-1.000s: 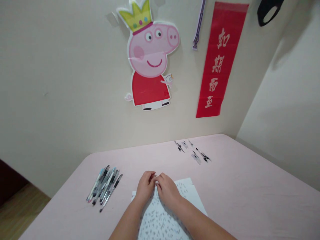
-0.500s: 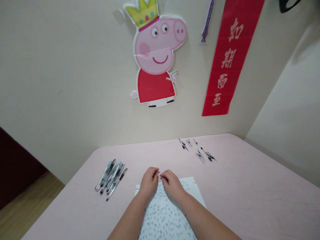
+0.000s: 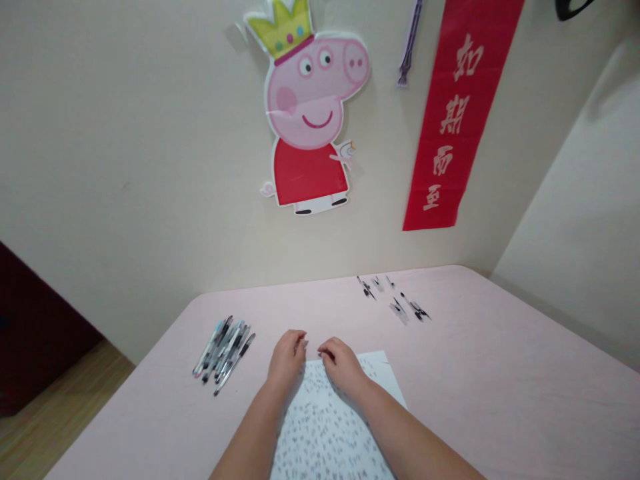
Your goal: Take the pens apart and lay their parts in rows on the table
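My left hand (image 3: 286, 357) and my right hand (image 3: 339, 360) rest at the far edge of a white sheet of paper (image 3: 330, 427) covered in small grey marks. Both have their fingers curled in, fingertips facing each other a small gap apart. Whatever the fingers pinch is too small to name. A bundle of several pens (image 3: 223, 344) lies on the pink table (image 3: 475, 373) just left of my left hand.
Several small pen parts (image 3: 395, 301) lie scattered near the table's far edge, beyond my right hand. A cartoon pig cutout (image 3: 307, 113) and a red banner (image 3: 453, 113) hang on the wall behind. Wooden floor (image 3: 55, 413) shows past the table's left edge.
My two hands, which touched at the fingertips, have drawn slightly apart. The view has shifted a little to the left and down.
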The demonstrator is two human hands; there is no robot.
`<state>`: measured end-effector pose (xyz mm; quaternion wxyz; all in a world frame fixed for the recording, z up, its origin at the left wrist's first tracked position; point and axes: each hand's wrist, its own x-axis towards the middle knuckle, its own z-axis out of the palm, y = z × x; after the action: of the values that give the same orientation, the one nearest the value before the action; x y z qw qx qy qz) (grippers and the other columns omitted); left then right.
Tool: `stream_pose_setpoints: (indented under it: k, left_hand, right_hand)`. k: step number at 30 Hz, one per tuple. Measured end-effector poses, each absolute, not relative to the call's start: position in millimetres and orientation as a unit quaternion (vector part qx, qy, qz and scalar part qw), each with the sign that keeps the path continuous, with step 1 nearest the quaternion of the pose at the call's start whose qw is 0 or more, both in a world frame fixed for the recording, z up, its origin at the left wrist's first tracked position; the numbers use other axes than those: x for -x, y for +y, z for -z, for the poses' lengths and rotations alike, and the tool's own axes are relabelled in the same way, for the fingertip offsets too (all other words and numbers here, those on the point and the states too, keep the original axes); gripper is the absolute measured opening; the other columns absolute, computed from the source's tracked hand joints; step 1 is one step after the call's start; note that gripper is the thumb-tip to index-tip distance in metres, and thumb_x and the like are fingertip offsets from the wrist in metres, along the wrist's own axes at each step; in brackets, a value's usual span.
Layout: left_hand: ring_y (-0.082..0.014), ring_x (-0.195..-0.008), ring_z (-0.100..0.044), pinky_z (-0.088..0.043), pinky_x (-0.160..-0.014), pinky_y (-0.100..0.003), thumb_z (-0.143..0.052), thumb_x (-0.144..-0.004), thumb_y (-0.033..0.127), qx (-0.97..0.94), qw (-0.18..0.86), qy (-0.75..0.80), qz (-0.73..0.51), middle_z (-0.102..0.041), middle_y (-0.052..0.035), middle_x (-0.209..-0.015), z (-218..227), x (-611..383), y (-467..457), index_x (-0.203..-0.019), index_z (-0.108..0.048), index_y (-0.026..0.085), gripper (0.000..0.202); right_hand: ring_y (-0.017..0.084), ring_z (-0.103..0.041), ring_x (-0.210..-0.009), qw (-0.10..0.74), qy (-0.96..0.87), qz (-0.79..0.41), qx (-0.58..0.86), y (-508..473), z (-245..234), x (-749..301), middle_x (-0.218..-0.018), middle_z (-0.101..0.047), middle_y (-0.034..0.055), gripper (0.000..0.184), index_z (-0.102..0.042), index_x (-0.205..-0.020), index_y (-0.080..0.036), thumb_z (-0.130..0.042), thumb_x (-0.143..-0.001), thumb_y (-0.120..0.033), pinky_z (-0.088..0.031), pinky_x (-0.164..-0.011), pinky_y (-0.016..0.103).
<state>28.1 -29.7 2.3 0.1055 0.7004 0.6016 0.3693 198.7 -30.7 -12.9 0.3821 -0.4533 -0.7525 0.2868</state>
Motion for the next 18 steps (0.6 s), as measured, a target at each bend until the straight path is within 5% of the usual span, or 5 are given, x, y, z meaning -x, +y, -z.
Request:
stream_pose_setpoints:
  k: [8, 18]
  left_hand:
    - [-0.0258, -0.090, -0.058, -0.042, -0.080, -0.036, -0.041, -0.083, 0.019, -0.579, -0.168, 0.782, -0.156, -0.063, -0.0125, -0.090, -26.9, 41.8, -43.3, -0.092, -0.064, 0.012, 0.026]
    - [-0.0277, -0.085, -0.059, -0.042, -0.072, -0.035, -0.039, -0.084, 0.019, -0.553, -0.186, 0.809, -0.072, -0.064, -0.0142, -0.089, -23.1, 44.1, -45.6, -0.091, -0.062, 0.012, 0.025]
  right_hand:
    - [0.017, -0.059, -0.084, 0.380, -0.745, -0.299, 0.459, -29.5, 17.6, -198.6, -0.086, -0.063, 0.0042, 0.020, -0.066, -0.084, -0.019, -0.050, -0.079, -0.010, -0.045, -0.078, 0.028]
    - [0.017, -0.059, -0.083, 0.386, -0.744, -0.299, 0.457, -28.8, 18.0, -198.7, -0.086, -0.063, 0.0046, 0.020, -0.066, -0.084, -0.018, -0.049, -0.078, -0.009, -0.045, -0.077, 0.028]
